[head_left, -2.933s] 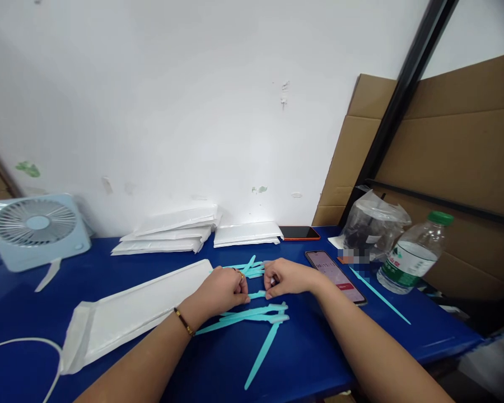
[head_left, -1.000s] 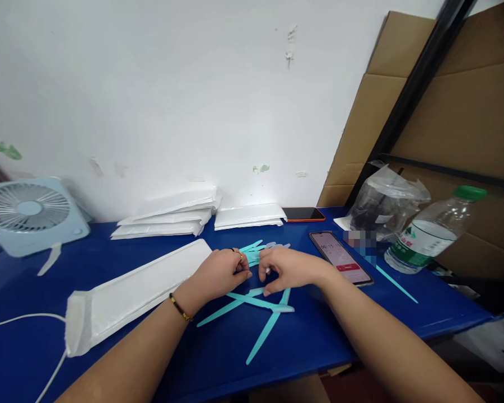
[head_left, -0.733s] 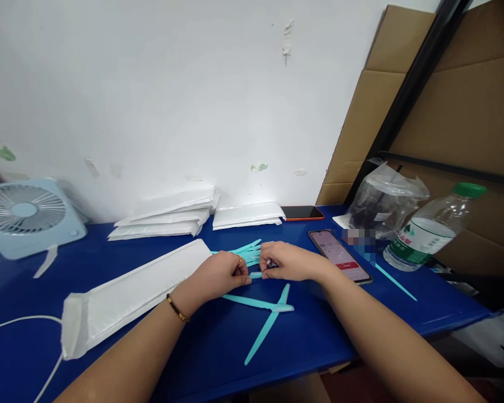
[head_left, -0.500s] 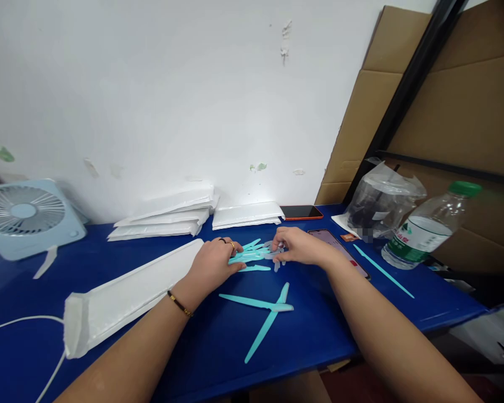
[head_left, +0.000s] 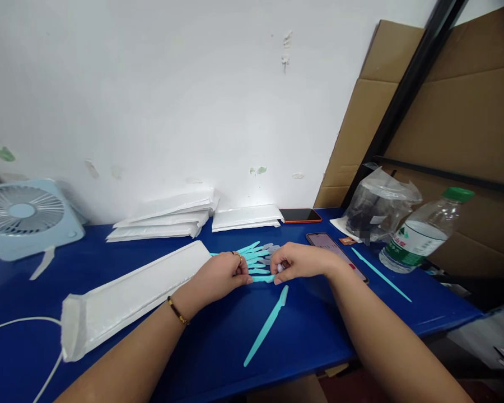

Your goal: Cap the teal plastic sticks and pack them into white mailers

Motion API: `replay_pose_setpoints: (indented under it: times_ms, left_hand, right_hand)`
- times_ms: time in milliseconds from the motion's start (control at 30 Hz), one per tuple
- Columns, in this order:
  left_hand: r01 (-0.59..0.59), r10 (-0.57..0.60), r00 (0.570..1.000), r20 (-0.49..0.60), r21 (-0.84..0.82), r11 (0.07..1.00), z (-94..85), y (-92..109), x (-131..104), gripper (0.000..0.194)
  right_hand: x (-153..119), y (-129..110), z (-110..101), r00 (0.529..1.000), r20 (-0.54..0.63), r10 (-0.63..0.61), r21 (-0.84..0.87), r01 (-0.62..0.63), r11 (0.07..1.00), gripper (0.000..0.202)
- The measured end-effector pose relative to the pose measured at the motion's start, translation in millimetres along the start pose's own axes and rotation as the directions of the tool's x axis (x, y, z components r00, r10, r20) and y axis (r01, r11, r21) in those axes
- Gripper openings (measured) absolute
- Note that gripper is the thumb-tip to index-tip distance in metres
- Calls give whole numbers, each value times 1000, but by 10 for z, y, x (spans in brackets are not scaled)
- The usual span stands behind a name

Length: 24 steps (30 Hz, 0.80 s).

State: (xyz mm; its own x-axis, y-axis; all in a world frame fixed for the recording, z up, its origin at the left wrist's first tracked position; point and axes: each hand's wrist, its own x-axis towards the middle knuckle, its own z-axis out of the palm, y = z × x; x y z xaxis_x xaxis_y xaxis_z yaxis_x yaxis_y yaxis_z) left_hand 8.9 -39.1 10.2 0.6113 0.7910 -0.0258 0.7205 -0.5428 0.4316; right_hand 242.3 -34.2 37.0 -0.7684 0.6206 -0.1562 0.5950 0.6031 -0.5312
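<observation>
A turquoise eyebrow razor [head_left: 262,279] lies level between my hands, just in front of a small pile of similar razors [head_left: 255,258]. My left hand [head_left: 223,273] pinches its handle end between thumb and fingers. At the other end, the thumb and fingertips of my right hand [head_left: 296,262] close on its head, partly hiding it. Pale translucent covers [head_left: 270,249] show at the right end of the pile. Nearer me, a single loose razor [head_left: 265,329] rests diagonally on the blue table [head_left: 311,336].
Left of my hands lies a long white padded mailer [head_left: 138,294]. White packets [head_left: 163,218] are stacked by the wall, with a phone [head_left: 300,215] beside them. A second phone [head_left: 331,246], another turquoise razor [head_left: 382,274], a bottle [head_left: 424,235] and a bagged cup [head_left: 378,204] stand right. A fan [head_left: 25,215] is left.
One of the two crossed razors has left the table in front and is now between my hands. Both hands have come slightly nearer to me, off the pile.
</observation>
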Motion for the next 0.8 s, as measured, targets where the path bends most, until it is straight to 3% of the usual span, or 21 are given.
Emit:
replay_pose_setpoints:
  times_ms: [167,233,300,367,433,533,667,800]
  left_hand:
    - [73,-64,992,-111,82,994,-44,-83,12,21]
    - [128,-112,983,-143,104,986,-66,-111,12,21]
    - [156,-138,975,-173,98,983,-79,-122,11,24]
    - [143,-127,973,-191,76,987,-80,-108,5,32]
    - [103,-91,979,-184,57,993,-71,-67,-8,31]
    - [18,-12,993,-119,45,999,-45,41,-50,26]
    - [-127,129,991,-26,70,989,24,197,-121,31]
    - [-116,121,993,-13,216,969,86,197,-120,27]
  right_hand:
    - [-16,147,-27,990,-114,83,-38,-88,995,21]
    - [-46,201,-58,960,-218,175,-49,-190,981,22]
    - [-80,213,-83,937,-296,187,-63,-215,975,29]
    - [-95,172,-79,965,-246,89,-73,-110,991,34]
    - [-76,98,-40,996,-80,-35,-57,30,998,32]
    - [-1,-4,53,992,101,-75,-61,81,995,26]
    - [56,-70,104,998,60,-12,-125,20,992,17]
    - [11,-48,52,996,-70,-63,-132,53,990,14]
